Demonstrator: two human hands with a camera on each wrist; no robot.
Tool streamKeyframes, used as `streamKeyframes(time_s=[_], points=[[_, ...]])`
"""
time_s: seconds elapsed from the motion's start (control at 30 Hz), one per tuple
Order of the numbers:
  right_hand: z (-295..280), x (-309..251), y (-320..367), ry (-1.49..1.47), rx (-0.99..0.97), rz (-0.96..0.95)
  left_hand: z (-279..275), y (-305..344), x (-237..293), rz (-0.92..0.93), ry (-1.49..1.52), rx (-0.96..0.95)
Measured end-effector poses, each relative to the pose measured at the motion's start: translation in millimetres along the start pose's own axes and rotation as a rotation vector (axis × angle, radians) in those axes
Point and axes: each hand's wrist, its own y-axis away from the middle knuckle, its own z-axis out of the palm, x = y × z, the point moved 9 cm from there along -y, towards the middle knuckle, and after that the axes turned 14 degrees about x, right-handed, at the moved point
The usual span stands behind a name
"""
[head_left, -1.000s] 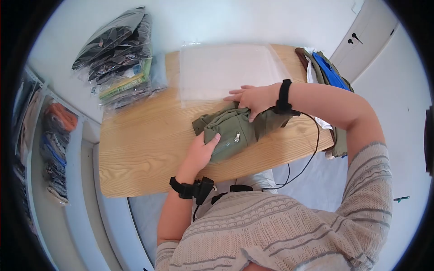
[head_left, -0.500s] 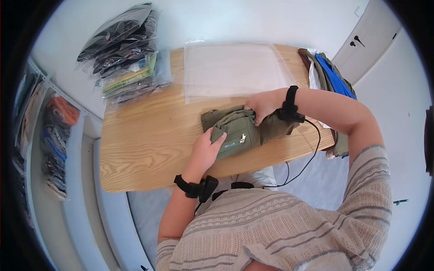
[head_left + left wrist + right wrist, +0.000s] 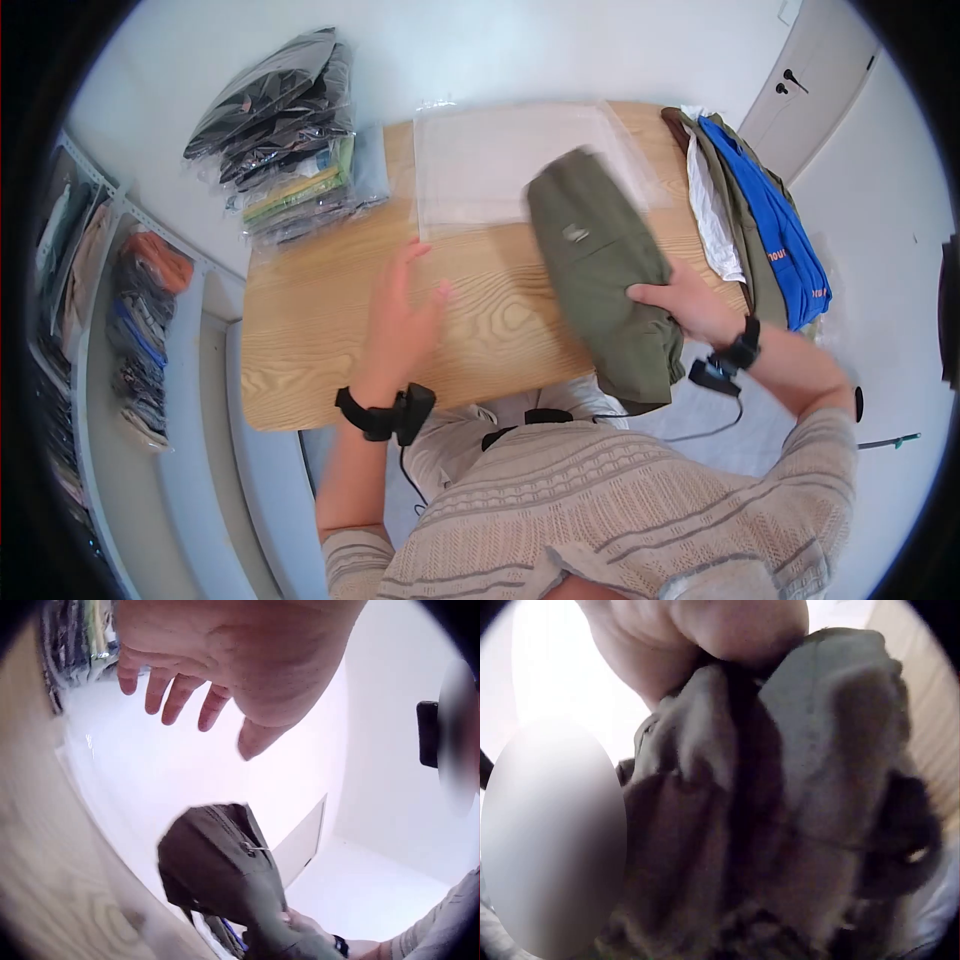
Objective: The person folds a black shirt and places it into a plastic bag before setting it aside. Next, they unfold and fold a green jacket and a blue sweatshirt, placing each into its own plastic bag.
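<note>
A folded olive-green garment (image 3: 600, 265) with a zipped pocket is held up above the right part of the table. My right hand (image 3: 702, 305) grips it at its right edge, thumb over the near face and the other fingers hidden behind it. The garment's folds (image 3: 810, 750) fill much of the right wrist view. My left hand (image 3: 400, 315) is off the garment, over the left middle of the table, its fingers extended and spread. In the left wrist view the left hand (image 3: 232, 660) shows its palm with nothing in it, and the garment (image 3: 225, 862) stands below.
Clear plastic bags (image 3: 520, 160) lie flat at the table's back. A stack of bagged clothes (image 3: 290, 130) rises at the back left. Loose garments, one blue (image 3: 765, 220), hang over the right edge. A shelf (image 3: 110, 330) with bagged clothes stands left of the wooden table (image 3: 310, 330).
The garment has been lifted off the table and turned more upright in my right hand, which moved right and nearer the body. My left hand has let go and moved left.
</note>
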Motion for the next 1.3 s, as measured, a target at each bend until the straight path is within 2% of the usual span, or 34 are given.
streamKeyframes(time_s=[0.03,0.1,0.13,0.2,0.23,0.3,0.33,0.4,0.47,0.53,0.6,0.63,0.7,0.73,0.8,0.83,0.9,0.97,1.0,1.07,1.1,1.17,1.2,1.27,1.3], points=[[-5.0,4.1,8.8,-0.001,-0.002,-0.008,-1.6,-8.4,-3.8,0.007,-0.002,0.005],[-43.6,0.4,23.0,-0.263,0.299,-0.139,7.1,-22.4,-7.6,0.173,-0.203,-0.054],[-55.3,5.5,30.5,-0.365,0.374,-0.18,10.7,-32.0,-16.5,0.178,-0.206,-0.047],[-98.4,42.5,34.1,-0.518,0.565,-0.267,35.0,-48.6,-40.0,0.267,-0.373,-0.133],[-102.8,55.2,35.4,-0.519,0.553,-0.275,44.2,-60.0,-54.6,0.27,-0.378,-0.121],[-132.0,77.1,48.6,-0.653,0.79,-0.368,74.4,-77.3,-90.2,0.22,-0.458,-0.283],[-137.0,85.3,48.4,-0.661,0.776,-0.378,80.6,-84.2,-90.8,0.227,-0.467,-0.269],[-156.9,111.3,51.2,-0.71,0.901,-0.342,95.8,-97.3,-101.3,0.24,-0.874,-0.321],[-160.4,118.1,48.2,-0.744,0.868,-0.365,103.4,-101.9,-111.6,0.255,-0.903,-0.28],[-156.4,119.5,44.5,-0.767,0.807,-0.27,107.1,-109.5,-116.9,0.271,-0.926,-0.242],[-156.7,120.0,41.5,-0.777,0.783,-0.262,115.2,-110.2,-130.1,0.184,-0.928,-0.365],[-154.4,119.0,40.2,-0.772,0.761,-0.248,116.4,-109.9,-129.1,0.191,-0.932,-0.366],[-151.9,116.6,42.7,-0.781,0.782,-0.243,115.1,-109.9,-115.3,0.331,-0.936,-0.246],[-151.3,116.2,43.4,-0.783,0.8,-0.236,115.2,-107.6,-108.3,0.334,-0.938,-0.254],[-156.2,119.9,42.1,-0.746,0.831,-0.233,112.7,-97.7,-53.7,0.576,-0.992,-0.161],[-158.6,121.2,42.7,-0.703,0.855,-0.235,112.1,-90.1,-29.0,0.577,-0.992,-0.173],[-157.3,120.9,42.3,-0.709,0.851,-0.24,117.4,-69.3,-5.2,0.351,-1.059,-0.361],[-155.4,117.3,43.5,-0.713,0.847,-0.25,123.2,-36.8,2.6,0.217,-0.912,-0.384],[-151.5,114.3,44.4,-0.735,0.836,-0.244,123.2,-26.5,8.9,0.217,-0.908,-0.392],[-149.5,112.4,45.6,-0.75,0.833,-0.234,145.7,13.5,60.0,0.424,-0.154,-0.695],[-147.6,113.9,44.9,-0.789,0.798,-0.213,145.1,13.4,63.1,0.418,-0.145,-0.702],[-148.9,119.5,44.4,-0.825,0.774,-0.186,147.4,11.5,52.7,0.014,0.194,-0.852],[-151.0,124.7,42.3,-0.834,0.776,-0.171,145.6,10.6,42.1,0.01,0.199,-0.859],[-154.4,128.8,41.2,-0.841,0.783,-0.156,137.8,1.3,9.0,0.292,-0.201,-0.737],[-153.9,127.4,40.2,-0.848,0.764,-0.17,135.5,3.7,-1.9,0.29,-0.198,-0.74]])
